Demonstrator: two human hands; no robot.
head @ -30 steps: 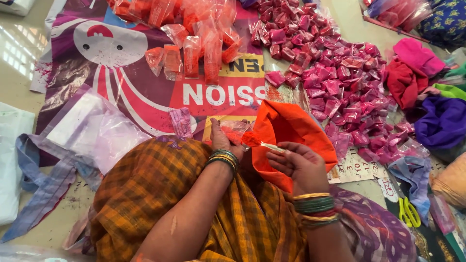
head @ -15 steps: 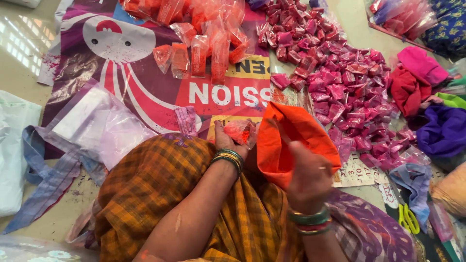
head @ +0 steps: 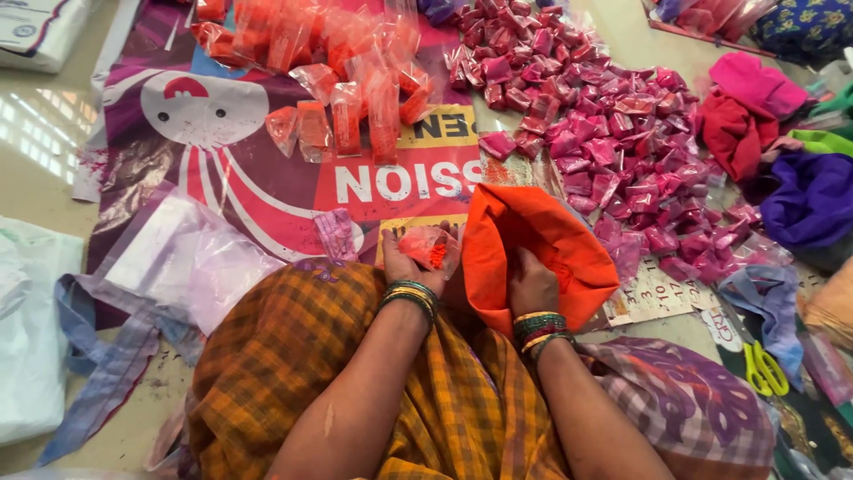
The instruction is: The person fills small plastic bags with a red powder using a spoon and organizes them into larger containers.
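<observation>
Just above my lap, I am pinching a small clear packet of orange powder (head: 431, 249) in my left hand (head: 407, 265) while my right hand (head: 531, 283) is reaching into the orange cloth bag (head: 533, 244) beside it, fingers hidden, with pink packets (head: 613, 142) lying beyond on the printed banner (head: 267, 178).

The right hand (head: 531, 286) has dipped into the orange bag (head: 533, 249).

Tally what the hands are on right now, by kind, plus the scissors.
Small clear packet with orange powder, held in the left hand: 1
Orange cloth bag, with the right hand reaching into its opening: 1
Yellow-handled scissors, lying at the right: 1
Total: 3
</observation>
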